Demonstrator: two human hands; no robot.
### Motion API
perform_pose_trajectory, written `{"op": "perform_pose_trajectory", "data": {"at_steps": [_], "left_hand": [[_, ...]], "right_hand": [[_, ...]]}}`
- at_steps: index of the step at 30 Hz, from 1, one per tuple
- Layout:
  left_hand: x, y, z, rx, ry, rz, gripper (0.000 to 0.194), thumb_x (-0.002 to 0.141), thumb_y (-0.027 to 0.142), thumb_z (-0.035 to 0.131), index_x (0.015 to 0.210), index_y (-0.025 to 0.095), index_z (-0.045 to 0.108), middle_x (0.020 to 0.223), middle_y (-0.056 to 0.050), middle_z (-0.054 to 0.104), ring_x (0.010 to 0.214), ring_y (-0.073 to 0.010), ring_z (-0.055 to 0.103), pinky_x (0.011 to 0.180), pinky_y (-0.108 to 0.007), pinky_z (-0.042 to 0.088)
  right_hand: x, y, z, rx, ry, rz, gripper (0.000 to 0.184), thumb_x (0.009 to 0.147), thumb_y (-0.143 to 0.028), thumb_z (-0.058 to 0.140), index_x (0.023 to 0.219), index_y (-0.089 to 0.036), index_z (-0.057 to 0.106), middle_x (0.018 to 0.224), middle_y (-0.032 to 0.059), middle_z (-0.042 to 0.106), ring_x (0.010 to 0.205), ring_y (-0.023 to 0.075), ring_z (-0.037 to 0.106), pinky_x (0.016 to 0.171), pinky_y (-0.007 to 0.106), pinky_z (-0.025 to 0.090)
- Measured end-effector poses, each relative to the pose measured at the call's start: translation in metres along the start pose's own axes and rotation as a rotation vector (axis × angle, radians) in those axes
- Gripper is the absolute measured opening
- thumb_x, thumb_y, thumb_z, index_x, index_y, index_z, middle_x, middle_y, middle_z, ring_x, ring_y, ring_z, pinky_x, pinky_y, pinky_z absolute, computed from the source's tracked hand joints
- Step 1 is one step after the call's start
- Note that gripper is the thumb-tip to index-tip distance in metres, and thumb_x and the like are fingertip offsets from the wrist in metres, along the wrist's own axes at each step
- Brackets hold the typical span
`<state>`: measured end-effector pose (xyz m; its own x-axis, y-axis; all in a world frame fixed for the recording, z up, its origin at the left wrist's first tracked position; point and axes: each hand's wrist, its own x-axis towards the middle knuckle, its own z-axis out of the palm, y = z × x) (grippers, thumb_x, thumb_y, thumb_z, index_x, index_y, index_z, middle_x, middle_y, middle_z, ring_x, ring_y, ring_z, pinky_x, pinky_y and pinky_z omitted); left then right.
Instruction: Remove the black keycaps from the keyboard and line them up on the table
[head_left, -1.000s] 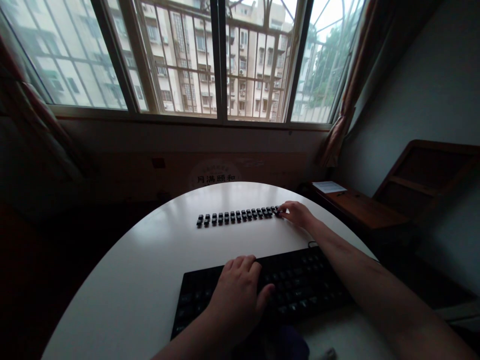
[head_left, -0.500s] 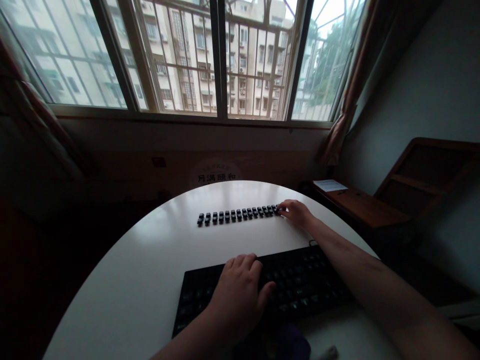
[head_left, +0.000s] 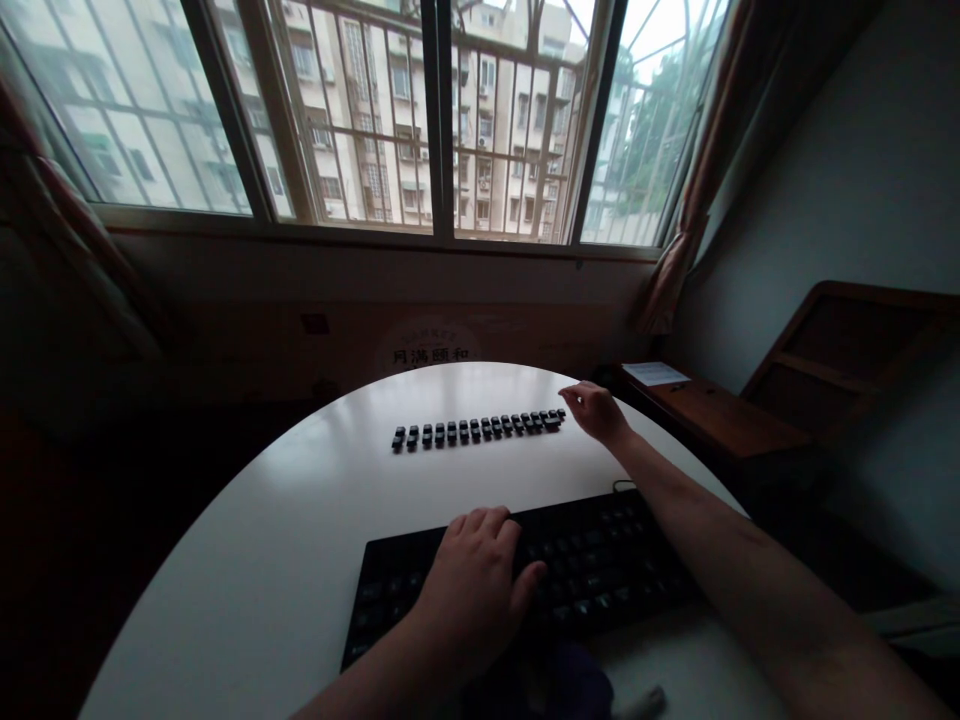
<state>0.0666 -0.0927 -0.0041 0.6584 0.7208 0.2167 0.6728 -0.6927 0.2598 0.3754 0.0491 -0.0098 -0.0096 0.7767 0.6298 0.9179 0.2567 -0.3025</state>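
A black keyboard [head_left: 592,560] lies on the white round table [head_left: 247,540] in front of me. My left hand [head_left: 480,570] rests flat over its left half, fingers stretched out and thumb apart, covering some keys. Beyond it stands a slanting double row of small black keycaps [head_left: 475,429], with a wider one [head_left: 553,424] close to the right end. Just past that end my right hand [head_left: 596,410] is above the table, thumb and index finger brought together. Whether anything is between those fingertips is too small to make out. My right forearm hides the keyboard's right end.
A short cable loop [head_left: 624,486] shows at the keyboard's far edge. Something purple [head_left: 574,685] and a small grey piece [head_left: 649,703] are at the near edge. Right of the table stands a wooden chair [head_left: 750,420] with a paper sheet [head_left: 654,373] on it. Barred windows are ahead.
My right hand has come away from the right end of the keycap row and moved slightly up and back, uncovering the end keycaps. My left hand stays on the keyboard.
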Motion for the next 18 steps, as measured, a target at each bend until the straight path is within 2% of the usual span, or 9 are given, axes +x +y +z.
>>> {"op": "perform_pose_trajectory", "data": {"at_steps": [3,4,6,8,10,12,14,16,18], "left_hand": [[0.0,0.002,-0.002,-0.007,-0.015,-0.011,0.031,0.089,0.042,0.052,0.107,0.019,0.063,0.12,-0.01,0.062,0.11,-0.0288,0.055,0.098,-0.048,0.042],[0.0,0.002,-0.003,-0.011,-0.022,-0.015,0.031,0.089,0.042,0.053,0.106,0.019,0.063,0.12,-0.01,0.062,0.11,-0.029,0.055,0.098,-0.048,0.043],[0.001,0.003,-0.004,-0.017,-0.036,-0.016,0.031,0.089,0.041,0.053,0.106,0.018,0.063,0.12,-0.01,0.062,0.11,-0.0292,0.055,0.098,-0.048,0.042],[0.001,0.003,-0.004,-0.014,-0.036,-0.011,0.031,0.089,0.041,0.052,0.107,0.018,0.063,0.12,-0.011,0.061,0.111,-0.0293,0.055,0.098,-0.048,0.042],[0.002,0.002,-0.003,-0.009,-0.027,0.0,0.032,0.089,0.041,0.052,0.108,0.018,0.063,0.122,-0.011,0.061,0.112,-0.0296,0.055,0.099,-0.049,0.042],[0.003,0.001,-0.003,-0.003,-0.021,0.009,0.033,0.089,0.041,0.052,0.109,0.018,0.062,0.123,-0.012,0.06,0.112,-0.03,0.055,0.099,-0.049,0.042],[0.004,0.001,-0.002,0.005,-0.029,0.015,0.033,0.089,0.04,0.053,0.11,0.018,0.062,0.123,-0.012,0.061,0.112,-0.0299,0.055,0.099,-0.049,0.043],[0.004,0.001,-0.003,0.018,-0.037,0.018,0.032,0.088,0.039,0.054,0.11,0.017,0.063,0.122,-0.012,0.061,0.111,-0.0296,0.055,0.099,-0.049,0.043],[0.004,0.002,-0.005,0.038,-0.037,0.02,0.032,0.088,0.038,0.054,0.11,0.017,0.063,0.123,-0.012,0.061,0.114,-0.0303,0.054,0.1,-0.049,0.043]], "right_hand": [[0.012,-0.011,-0.026,0.042,0.147,0.049,0.057,0.102,-0.04,0.023,0.091,-0.013,0.071,0.093,0.0137,0.068,0.091,0.0218,0.062,0.086,0.032,0.046],[0.013,-0.016,-0.036,0.091,0.184,0.083,0.064,0.102,-0.044,0.016,0.09,-0.013,0.07,0.09,0.0131,0.067,0.089,0.0215,0.062,0.083,0.031,0.047],[0.007,-0.027,-0.059,0.307,0.217,0.199,0.072,0.099,-0.056,0.012,0.084,-0.015,0.069,0.074,0.0094,0.064,0.075,0.019,0.061,0.067,0.028,0.048],[-0.012,-0.042,-0.082,0.597,0.139,0.342,0.073,0.095,-0.067,0.016,0.081,-0.016,0.066,0.051,0.0025,0.049,0.049,0.014,0.05,0.047,0.025,0.04],[-0.041,-0.058,-0.103,0.908,-0.013,0.498,0.066,0.09,-0.074,0.027,0.084,-0.018,0.062,0.044,-0.0036,0.038,0.036,0.0095,0.035,0.037,0.021,0.028],[-0.071,-0.072,-0.118,1.106,-0.163,0.622,0.051,0.084,-0.07,0.048,0.089,-0.021,0.057,0.051,-0.0049,0.044,0.035,0.0064,0.032,0.035,0.018,0.024],[-0.096,-0.081,-0.124,1.166,-0.272,0.679,0.041,0.078,-0.057,0.067,0.097,-0.023,0.055,0.063,-0.0037,0.053,0.04,0.0068,0.041,0.034,0.016,0.026],[-0.112,-0.084,-0.121,1.168,-0.264,0.684,0.04,0.075,-0.047,0.072,0.103,-0.025,0.053,0.068,-0.0034,0.056,0.044,0.008,0.047,0.033,0.016,0.029],[-0.12,-0.082,-0.11,1.155,-0.17,0.672,0.035,0.077,-0.045,0.068,0.1,-0.024,0.053,0.064,-0.0044,0.054,0.042,0.0082,0.045,0.031,0.016,0.029]]}}
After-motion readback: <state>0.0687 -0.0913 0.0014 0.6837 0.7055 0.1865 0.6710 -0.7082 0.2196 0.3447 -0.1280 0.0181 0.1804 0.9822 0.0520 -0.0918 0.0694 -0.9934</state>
